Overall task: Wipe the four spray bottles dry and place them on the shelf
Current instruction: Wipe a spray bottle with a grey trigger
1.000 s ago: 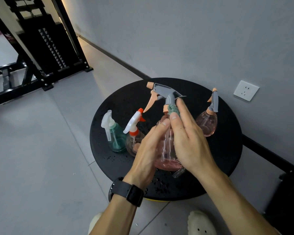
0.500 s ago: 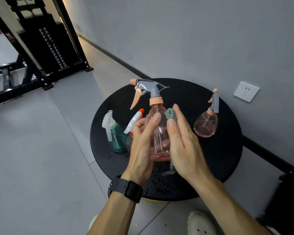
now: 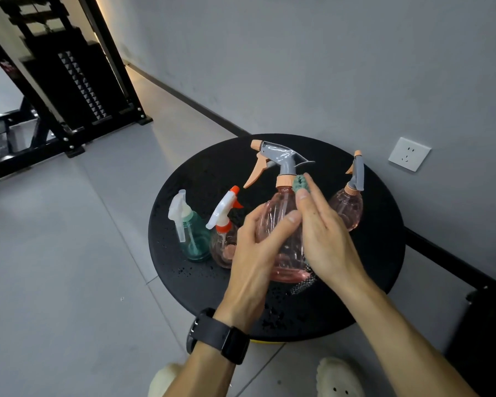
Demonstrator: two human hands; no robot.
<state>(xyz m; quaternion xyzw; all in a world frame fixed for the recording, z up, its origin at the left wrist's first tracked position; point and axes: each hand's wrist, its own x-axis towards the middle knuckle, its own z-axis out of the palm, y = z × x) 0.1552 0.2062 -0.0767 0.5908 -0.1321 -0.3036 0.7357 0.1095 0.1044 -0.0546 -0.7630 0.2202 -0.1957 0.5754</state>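
Now the round black bench [image 3: 364, 296], speckled with water drops, serves as the landmark, and four spray bottles are gathered over it. Largest is the clear pink ribbed plastic bottle with a grey and peach trigger head [image 3: 281, 222], lifted above the bench's middle between both hands. A second pink round bottle with the same grey and peach head [image 3: 346, 206] stands at the bench's right side, near the wall. At the left side stand a small pinkish bottle with a white and orange trigger [image 3: 222, 245] and, just beside it toward the bench's left edge, a small teal bottle with a white trigger [image 3: 194, 239].

The left hand [image 3: 255, 253] grips the big bottle's belly, its fingers curled round the front. The right hand [image 3: 324, 239] lies flat against the bottle's right flank, fingers straight, pressing a green-grey cloth [image 3: 299, 183] up by the neck; a netted end of the cloth hangs below the bottle's base.

The held bottle looks empty, so likely light, with thin walls that would give under a hard squeeze. Wet smooth plastic is probably slippery; the ribbed belly or the narrow neck under the trigger head seem the surest holds.

Count: four bottles, one cloth, two hands. No shelf is in view.
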